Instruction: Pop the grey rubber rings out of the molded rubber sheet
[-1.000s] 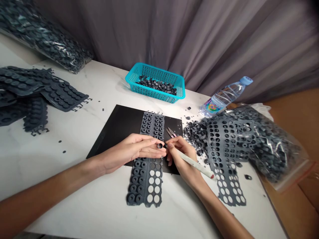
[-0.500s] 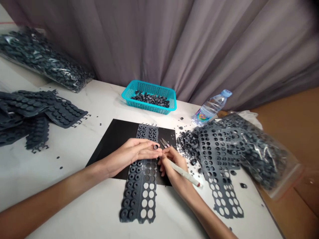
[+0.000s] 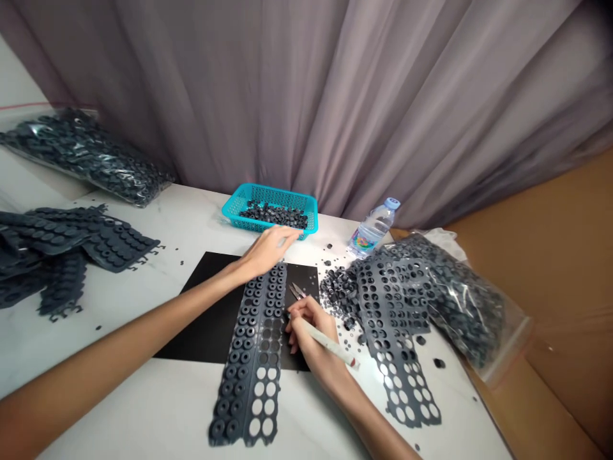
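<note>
My left hand [image 3: 269, 250] reaches across the black mat [image 3: 211, 313] to the near rim of the teal basket [image 3: 230, 208], which holds several small dark rubber rings. Its fingertips are pinched together, and what they hold is too small to see. My right hand [image 3: 306, 326] rests on the mat beside a grey rubber strip [image 3: 249, 358] of rings. It grips a white pen-like tool [image 3: 330, 346] with the tip at the strip. The strip's right column has several empty holes. Small snips [image 3: 297, 291] lie just beyond my right hand.
A loose pile of rings [image 3: 338, 286] and punched-out strips [image 3: 387, 326] lie to the right, with a plastic bag of rings [image 3: 464, 306] and a water bottle [image 3: 374, 226]. More strips [image 3: 57, 252] and another bag [image 3: 86, 156] sit at left. A curtain hangs behind.
My left hand left the strip, where it pinched a ring, and moved forward to the basket. The view tilted up. My right hand stayed by the strip with the tool.
</note>
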